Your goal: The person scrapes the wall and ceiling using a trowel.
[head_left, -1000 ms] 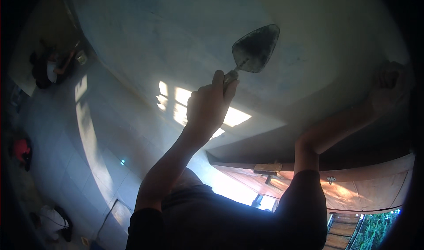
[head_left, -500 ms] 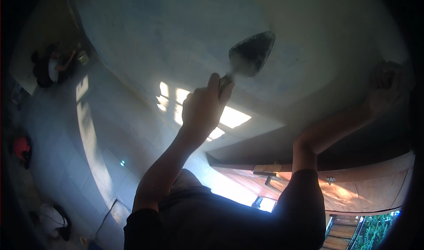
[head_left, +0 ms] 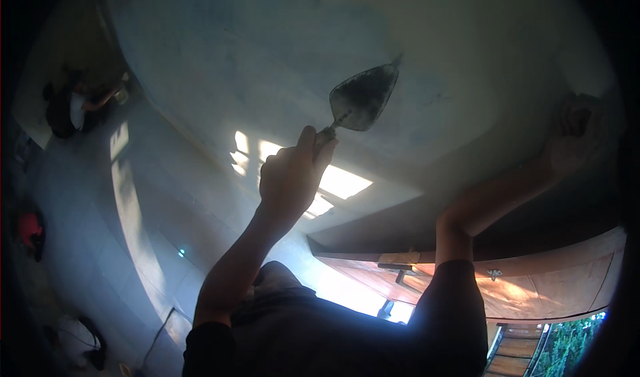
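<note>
My left hand (head_left: 288,180) is wrapped round the handle of a pointed trowel (head_left: 364,98), thumb along the top. The dark, smeared blade tilts up and to the right, its tip by a small dark mark on the pale plastered wall (head_left: 253,57). Whether the blade touches the wall, I cannot tell. Off to the right, in deep shadow, my right hand (head_left: 575,130) is raised with its fingers curled, close to the wall. What it holds, if anything, is hidden.
Reddish wooden door panel (head_left: 533,287) with metal fittings at lower right. Window-shaped sunlight patches (head_left: 343,182) lie on the wall. A person (head_left: 77,107) crouches at far left beside a pail; another person (head_left: 77,340) is at lower left. A red object (head_left: 30,229) sits between them.
My left hand and the trowel have shifted left and slightly down, and the blade looks sharper now. My right hand has stayed nearly in place.
</note>
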A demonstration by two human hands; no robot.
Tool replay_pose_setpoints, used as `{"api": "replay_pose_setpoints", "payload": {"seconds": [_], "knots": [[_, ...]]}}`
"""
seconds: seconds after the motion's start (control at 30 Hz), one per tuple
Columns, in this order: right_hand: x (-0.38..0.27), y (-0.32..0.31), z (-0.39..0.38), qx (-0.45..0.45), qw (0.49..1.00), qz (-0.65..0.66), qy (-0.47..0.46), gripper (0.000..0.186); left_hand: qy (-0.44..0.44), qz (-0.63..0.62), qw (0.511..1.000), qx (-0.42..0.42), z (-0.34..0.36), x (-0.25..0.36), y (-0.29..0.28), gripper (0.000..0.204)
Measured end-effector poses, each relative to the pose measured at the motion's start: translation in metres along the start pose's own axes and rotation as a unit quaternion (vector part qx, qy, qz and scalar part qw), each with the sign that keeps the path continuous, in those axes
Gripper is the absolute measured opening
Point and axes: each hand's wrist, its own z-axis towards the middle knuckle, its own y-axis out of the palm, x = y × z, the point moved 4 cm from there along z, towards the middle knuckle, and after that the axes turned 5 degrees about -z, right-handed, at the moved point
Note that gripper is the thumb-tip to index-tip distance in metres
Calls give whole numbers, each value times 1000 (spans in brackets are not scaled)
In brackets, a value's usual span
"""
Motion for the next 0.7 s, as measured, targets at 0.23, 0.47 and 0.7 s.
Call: {"api": "replay_pose_setpoints", "payload": {"seconds": [0.23, 0.47, 0.7], "knots": [[-8, 0, -1, 19, 998, -52, 0, 34, -12, -4, 1000, -19, -3, 0, 5, 33], [-11, 7, -4, 8, 990, -82, -112, 33, -30, -28, 999, -27, 7, 11, 2, 32], [-12, 10, -3, 14, 991, -81, -108, 34, -4, -24, 1000, -20, 22, 16, -7, 32]]}}
